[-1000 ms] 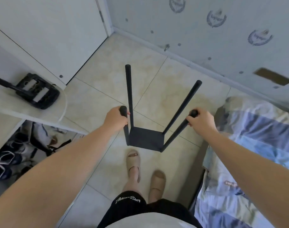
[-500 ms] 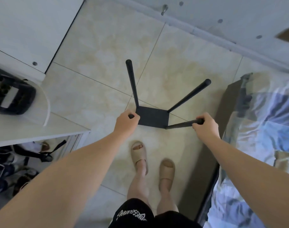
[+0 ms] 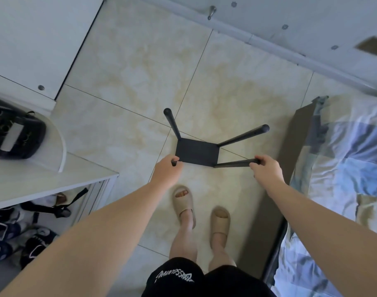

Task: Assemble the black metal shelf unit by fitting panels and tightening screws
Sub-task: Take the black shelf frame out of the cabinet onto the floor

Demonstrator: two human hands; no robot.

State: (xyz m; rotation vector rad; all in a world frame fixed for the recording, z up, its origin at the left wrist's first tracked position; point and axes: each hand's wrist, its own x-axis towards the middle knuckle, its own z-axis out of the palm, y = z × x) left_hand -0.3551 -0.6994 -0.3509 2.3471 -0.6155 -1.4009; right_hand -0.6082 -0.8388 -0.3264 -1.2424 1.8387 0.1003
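The black metal shelf unit [image 3: 197, 152] is a flat square panel low over the tiled floor, with black poles rising from its corners toward me. My left hand [image 3: 167, 171] grips the top of the near left pole. My right hand [image 3: 267, 168] grips the top of the near right pole [image 3: 232, 163]. The far left pole [image 3: 172, 123] and far right pole [image 3: 243, 136] stand free. Whether the panel touches the floor I cannot tell.
A white desk [image 3: 54, 179] with a black bag [image 3: 13, 133] is on the left, with shoes [image 3: 22, 239] beneath it. A bed with blue bedding [image 3: 344, 179] is on the right. My feet in beige slippers [image 3: 184, 202] stand just behind the shelf.
The shelf unit has moved down toward the floor with both hands still gripping the near poles. My view has tilted further downward.
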